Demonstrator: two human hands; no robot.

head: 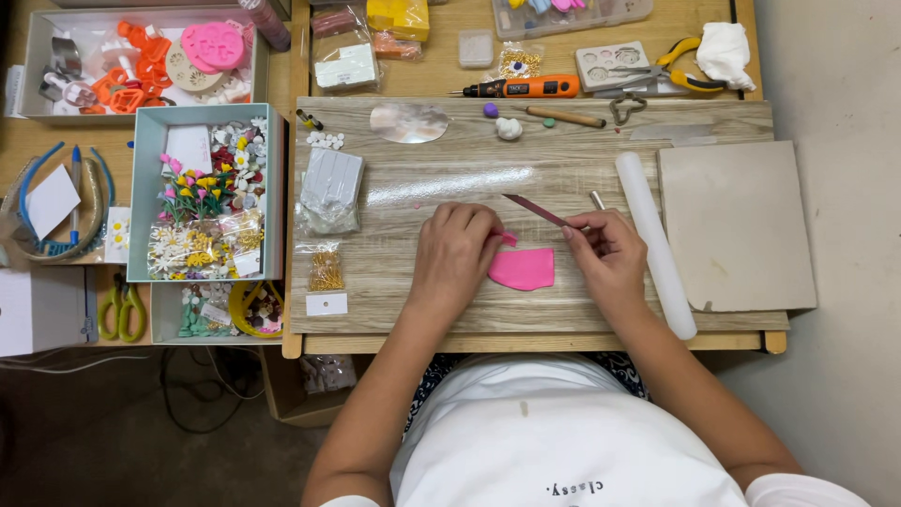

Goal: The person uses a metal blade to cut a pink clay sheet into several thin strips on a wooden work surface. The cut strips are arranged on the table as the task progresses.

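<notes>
Near the middle of the frame a flat pink clay sheet (522, 269) lies on the pale wood-grain board (450, 178) that covers the desk (450, 56). The sheet is smooth and matte, rolled thin, with a rounded outline wider than it is tall, its long axis running left to right across the frame.

The left hand (454, 255) rests palm down just left of the sheet, fingers curled together, their tips pinching a small pink clay scrap (509, 239) at the sheet's upper left edge. The right hand (610, 253) sits just right of the sheet, thumb and forefinger pressed together around a thin blade tool (535, 208). The tool is slim, dark reddish and straight; its long axis slants from the fingers up and to the left, the free end pointing toward the upper left above the sheet.

Right of that hand a clear acrylic roller (654, 242), smooth and cylindrical, lies nearly top to bottom with a slight lean. Beyond it sits a plain grey-beige slab (735, 225), flat and rectangular. In the upper centre an orange rotary tool (527, 87) lies left to right. At the left a pale blue-green box (141, 188) holds small coloured clay flowers (202, 192).
</notes>
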